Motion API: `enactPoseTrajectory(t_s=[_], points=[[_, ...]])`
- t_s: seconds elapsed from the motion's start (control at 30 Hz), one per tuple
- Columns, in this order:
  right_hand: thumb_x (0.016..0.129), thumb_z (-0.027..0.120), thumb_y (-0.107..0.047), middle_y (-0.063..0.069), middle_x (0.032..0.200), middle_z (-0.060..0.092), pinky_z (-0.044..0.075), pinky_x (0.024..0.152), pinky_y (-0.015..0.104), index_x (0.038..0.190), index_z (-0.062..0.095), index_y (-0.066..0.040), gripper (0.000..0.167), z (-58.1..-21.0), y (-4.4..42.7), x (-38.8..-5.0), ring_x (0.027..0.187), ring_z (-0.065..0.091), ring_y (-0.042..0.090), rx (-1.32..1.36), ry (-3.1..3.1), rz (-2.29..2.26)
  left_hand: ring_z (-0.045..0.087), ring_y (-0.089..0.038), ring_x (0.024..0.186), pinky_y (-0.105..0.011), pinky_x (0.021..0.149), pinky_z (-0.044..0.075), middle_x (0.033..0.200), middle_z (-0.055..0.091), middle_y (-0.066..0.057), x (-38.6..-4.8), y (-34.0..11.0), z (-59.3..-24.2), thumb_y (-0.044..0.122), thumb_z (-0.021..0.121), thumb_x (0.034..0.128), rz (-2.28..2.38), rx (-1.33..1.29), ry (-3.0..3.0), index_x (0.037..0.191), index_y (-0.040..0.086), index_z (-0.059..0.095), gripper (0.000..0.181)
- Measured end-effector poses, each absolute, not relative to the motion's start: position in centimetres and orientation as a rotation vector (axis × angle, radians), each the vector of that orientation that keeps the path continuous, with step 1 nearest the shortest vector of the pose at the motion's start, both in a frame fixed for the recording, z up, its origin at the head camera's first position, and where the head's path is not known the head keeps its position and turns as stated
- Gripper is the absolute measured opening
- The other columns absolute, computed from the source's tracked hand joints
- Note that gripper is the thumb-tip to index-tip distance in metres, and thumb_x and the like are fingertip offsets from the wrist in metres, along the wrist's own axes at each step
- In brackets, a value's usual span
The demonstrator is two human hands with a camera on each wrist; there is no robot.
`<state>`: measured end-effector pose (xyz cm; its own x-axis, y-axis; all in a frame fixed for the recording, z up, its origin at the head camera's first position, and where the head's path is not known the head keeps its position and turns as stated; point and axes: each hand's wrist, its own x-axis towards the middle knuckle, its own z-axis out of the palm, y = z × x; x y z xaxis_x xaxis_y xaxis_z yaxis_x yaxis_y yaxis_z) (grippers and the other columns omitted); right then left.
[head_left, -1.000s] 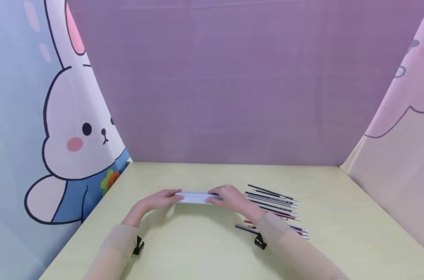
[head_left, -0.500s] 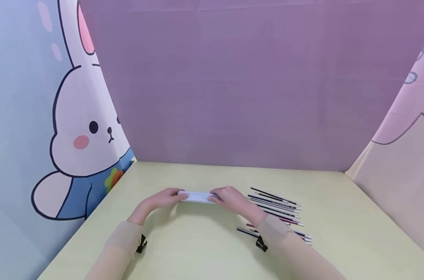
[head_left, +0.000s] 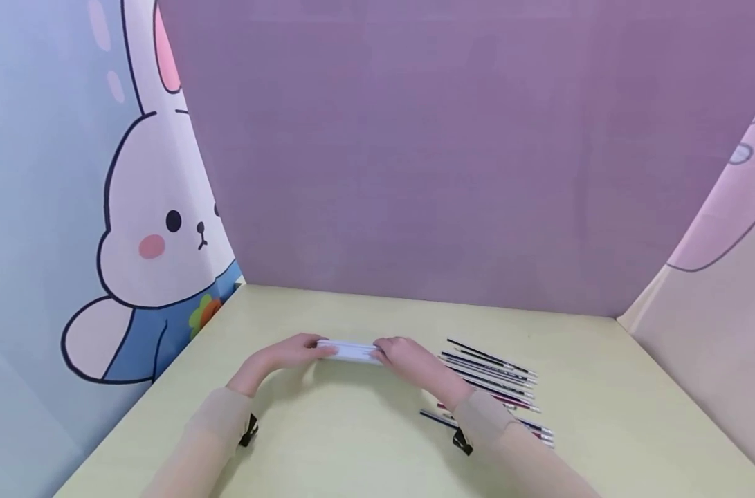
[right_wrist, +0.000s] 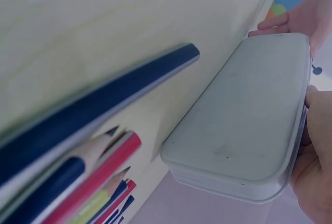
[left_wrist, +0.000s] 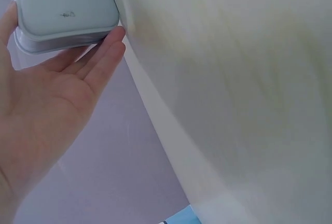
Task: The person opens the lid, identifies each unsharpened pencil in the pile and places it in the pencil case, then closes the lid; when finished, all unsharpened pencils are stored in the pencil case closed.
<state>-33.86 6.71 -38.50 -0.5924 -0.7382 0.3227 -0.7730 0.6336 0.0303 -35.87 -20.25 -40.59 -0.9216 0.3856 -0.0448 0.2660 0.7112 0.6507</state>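
Grasping pale box (head_left: 350, 351), its dark mark (left_wrist: 67, 14) unreadable, with left grip (head_left: 295, 351) and right grip (head_left: 410, 360), near pencils (head_left: 489, 367) at four o'clock.

Left grip (head_left: 293, 351) faces right grip (head_left: 410, 357), arms (head_left: 205, 432) extended forward.

A pale, oblong, rounded-corner box (right_wrist: 241, 112) is held lengthwise between both hands (head_left: 294, 351) (head_left: 408, 360).
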Motion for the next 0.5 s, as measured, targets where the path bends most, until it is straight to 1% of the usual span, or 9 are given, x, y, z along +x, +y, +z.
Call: enactPoseTrajectory(t_s=[0.3,0.5], points=[[0.096,0.053,-0.02,0.005,0.084,0.066,0.051,0.063,0.024,0.104,0.063,0.0,0.024,-38.31,6.57,-33.79,0.07,0.059,0.011,1.201,-2.557,0.191,0.054,-0.018,0.098,-0.036,0.085,0.045,0.115,0.061,-0.007,-36.43,-20.64,-40.54,0.052,0.055,0.0883,1.047,0.53,2.697,0.125,0.005,0.056,0.06],[0.097,0.051,-0.018,0.006,0.083,0.065,0.052,0.063,0.025,0.1,0.061,-0.001,0.021,-38.73,6.62,-33.75,0.073,0.06,0.014,1.216,-2.52,0.11,0.054,-0.018,0.099,-0.038,0.088,0.045,0.115,0.06,-0.006,-36.41,-20.62,-40.55,0.054,0.056,0.0872,1.021,0.504,2.701,0.126,0.006,0.055,0.062]])
